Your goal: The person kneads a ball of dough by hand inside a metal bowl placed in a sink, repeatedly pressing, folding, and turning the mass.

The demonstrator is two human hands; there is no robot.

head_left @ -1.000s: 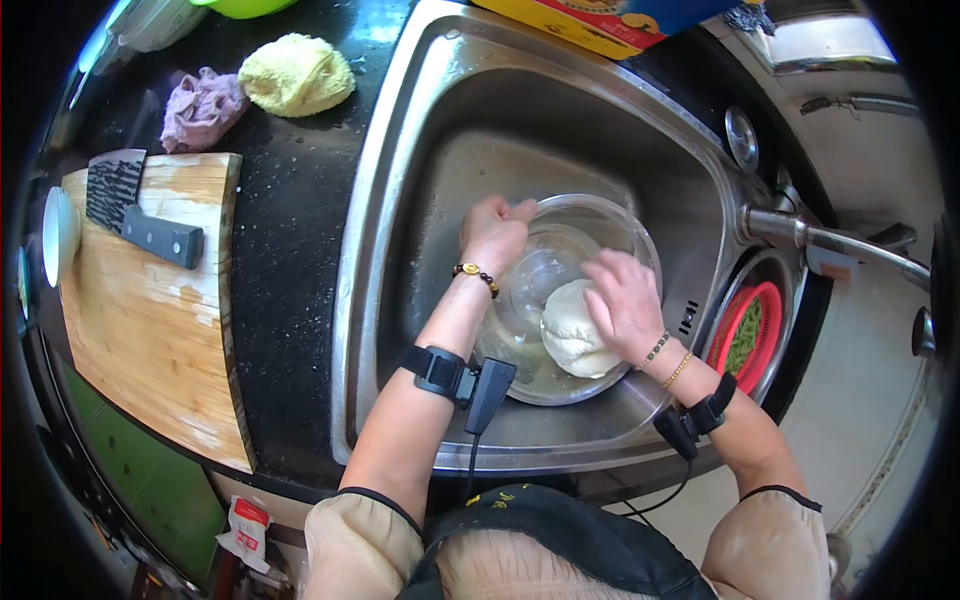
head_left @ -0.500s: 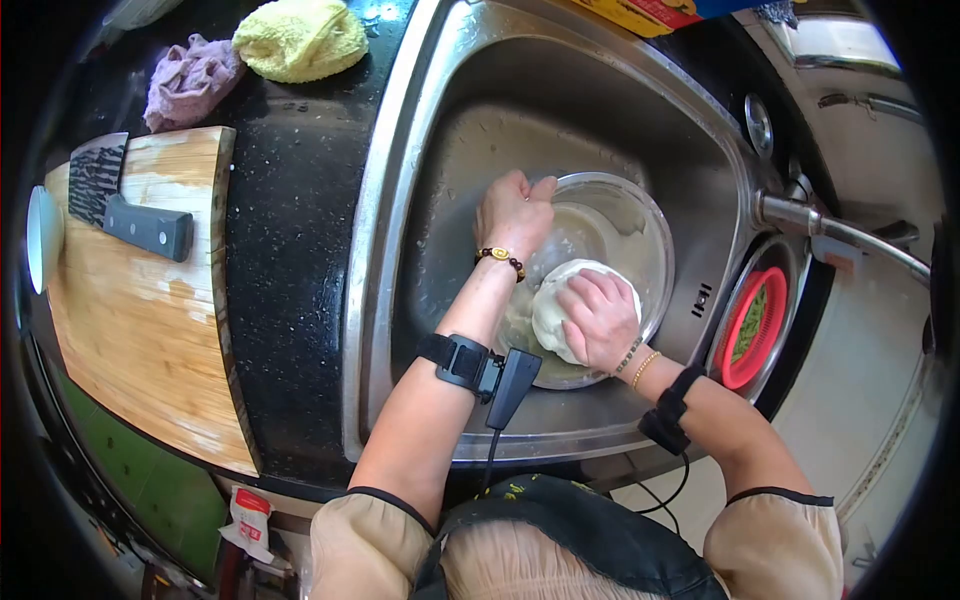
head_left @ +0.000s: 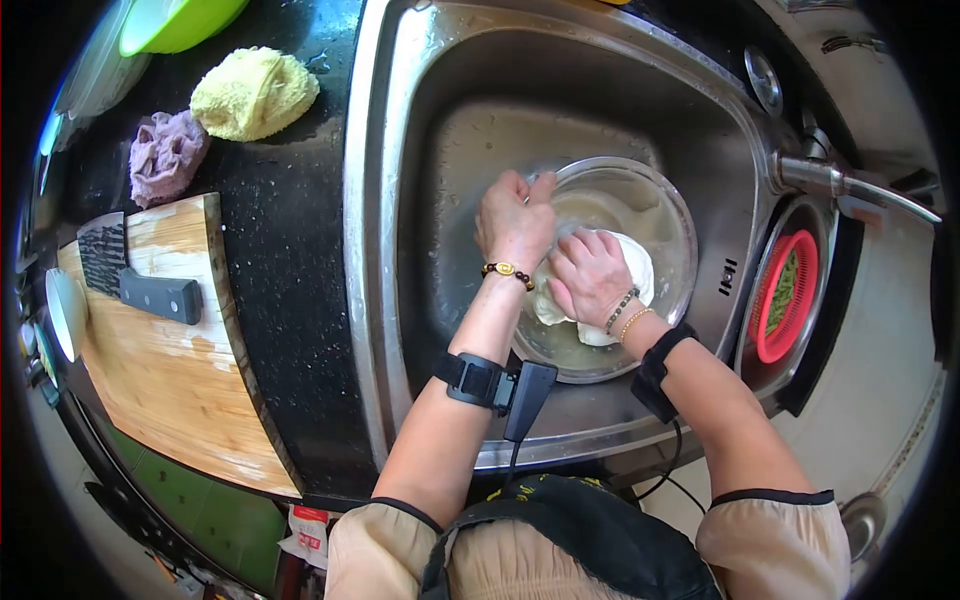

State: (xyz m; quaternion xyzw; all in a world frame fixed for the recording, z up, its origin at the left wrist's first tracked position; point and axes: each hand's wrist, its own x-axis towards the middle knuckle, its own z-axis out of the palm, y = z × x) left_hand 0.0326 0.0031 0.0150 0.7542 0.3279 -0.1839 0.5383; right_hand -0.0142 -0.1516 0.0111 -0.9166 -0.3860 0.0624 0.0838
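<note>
A round bowl [head_left: 686, 225], seemingly clear-walled, holds cloudy whitish water and stands in the steel sink [head_left: 545, 120]. My left hand [head_left: 514, 218] is closed on the bowl's upper left rim, thumb and fingers pinching the edge. Inside the bowl lies a soft white lump of dough [head_left: 640, 268]. My right hand [head_left: 588, 276] presses onto it from above, fingers curled into it; the fingertips are partly hidden. The dough bulges out to the right of the hand and below it.
A cutting board [head_left: 170, 370] with a cleaver [head_left: 160, 296] lies on the black counter [head_left: 290, 280] at left. Yellow [head_left: 253, 93] and purple [head_left: 167, 157] cloths and a green bowl [head_left: 180, 22] are above. At right are the faucet [head_left: 812, 175] and a red strainer [head_left: 808, 300] with green pieces.
My right hand has shifted up and left over the dough, which is now squashed and folded under it. My left hand stays on the rim. The view has moved, bringing the green bowl in.
</note>
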